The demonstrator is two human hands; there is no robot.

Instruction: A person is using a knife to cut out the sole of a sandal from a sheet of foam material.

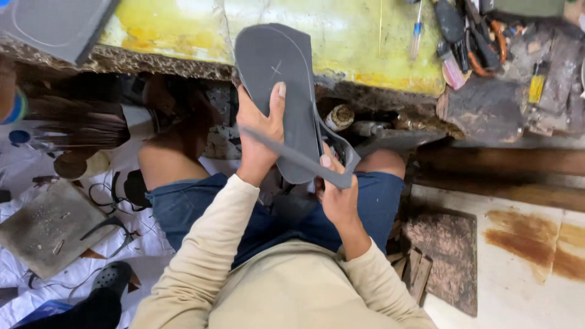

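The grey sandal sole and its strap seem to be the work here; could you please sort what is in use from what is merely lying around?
In hand:
- grey sandal sole, gripped by the left hand
- grey strap, pinched by the right hand

Lying about:
- tools on the yellow-stained bench
- grey slab on the floor
- black sandal
- wood scraps

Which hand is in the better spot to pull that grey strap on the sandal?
Probably the right hand. Its fingers already pinch the grey strap near its lower end, below the grey sole. The left hand is busy gripping the sole's edge, thumb laid flat on it, steadying it.
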